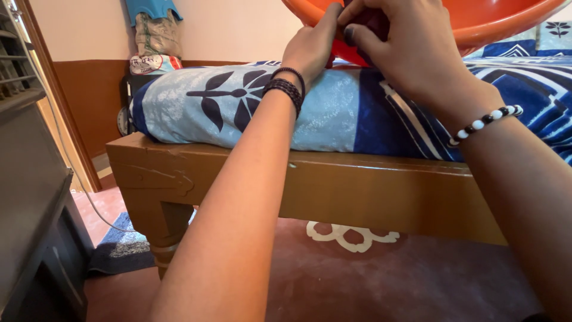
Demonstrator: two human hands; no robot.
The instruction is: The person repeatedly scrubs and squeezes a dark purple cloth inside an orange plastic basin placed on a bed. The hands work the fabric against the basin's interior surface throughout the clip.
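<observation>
**Both hands worked at the rim of an orange tub on the bed**

At the top centre of the frame, the left hand (pixel 310 50) and the right hand (pixel 405 50) met at the near rim of an orange plastic tub (pixel 476 21) that sat on the patterned blue bedsheet (pixel 333 110). The right hand's fingers were curled narrowly around something dark (pixel 370 22) at the rim; what it was could not be told. The left hand pressed against the tub's underside, fingers closed, though whether it gripped anything was hidden.

To do this well, I judged that the left hand should brace the tub while the right pinched and pulled, since the tub leaned over a soft mattress and could tip.

Room was tight. The wooden bed frame (pixel 357 191) ran across mid-frame under the forearms. A dark cabinet (pixel 36 226) crowded the lower left. The reddish floor (pixel 369 280) below lay open for stepping back.
</observation>
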